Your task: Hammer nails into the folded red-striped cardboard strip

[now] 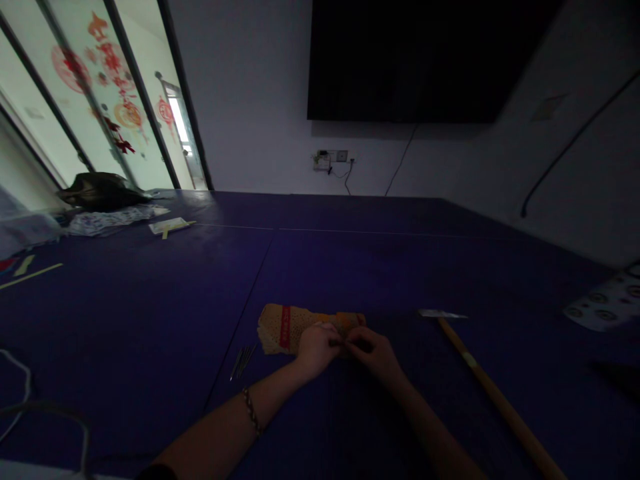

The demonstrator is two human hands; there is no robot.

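A tan, dotted piece of material with a red printed band (276, 328) lies flat on the dark blue surface. Over its right part, my left hand (318, 348) and my right hand (373, 350) meet with fingertips pinched close together. Whatever sits between those fingertips is too small and dark to make out. Several thin metal nails (243, 361) lie in a loose bunch left of the tan piece. To the right rests a hammer, its metal head (442, 314) away from me and its long wooden handle (493, 390) running toward me.
The blue surface (165, 320) reaches to the wall, below a large dark screen (410, 60). A white cable (23, 380) loops at the near left. A black bag (103, 190) and papers (173, 225) lie far left; a patterned item (607, 303) lies at right.
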